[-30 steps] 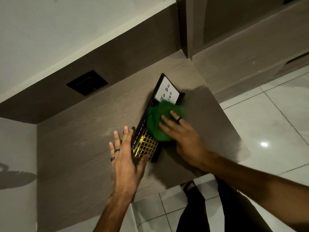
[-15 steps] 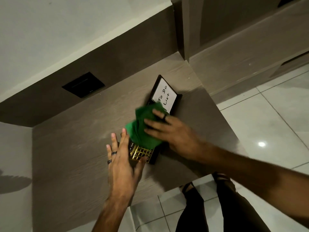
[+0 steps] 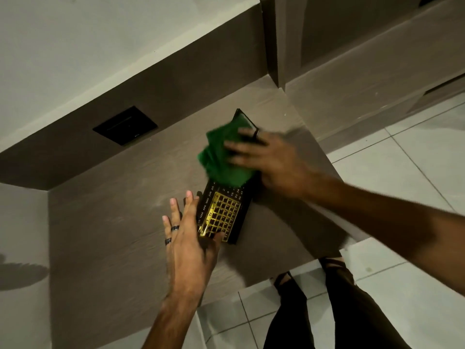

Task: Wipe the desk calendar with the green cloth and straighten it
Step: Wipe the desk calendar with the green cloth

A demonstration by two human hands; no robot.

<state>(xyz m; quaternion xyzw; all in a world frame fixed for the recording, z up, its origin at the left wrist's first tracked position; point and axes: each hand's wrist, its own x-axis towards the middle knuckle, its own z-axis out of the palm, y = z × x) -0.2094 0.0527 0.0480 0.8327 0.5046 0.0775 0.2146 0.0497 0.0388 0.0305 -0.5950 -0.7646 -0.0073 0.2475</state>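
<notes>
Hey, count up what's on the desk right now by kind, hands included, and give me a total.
Calendar: 1
Green cloth: 1
Hands: 2, left hand and right hand
Total: 4

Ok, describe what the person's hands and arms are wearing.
Both forearms are bare, no sleeves in view. The left hand wears two dark band rings on neighbouring fingers. The right hand wears one dark ring. No watch or bracelet shows.

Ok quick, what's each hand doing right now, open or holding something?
Left hand: open, fingers spread, thumb against the desk calendar.
Right hand: flat, pressing the green cloth onto the calendar's far end.
</notes>
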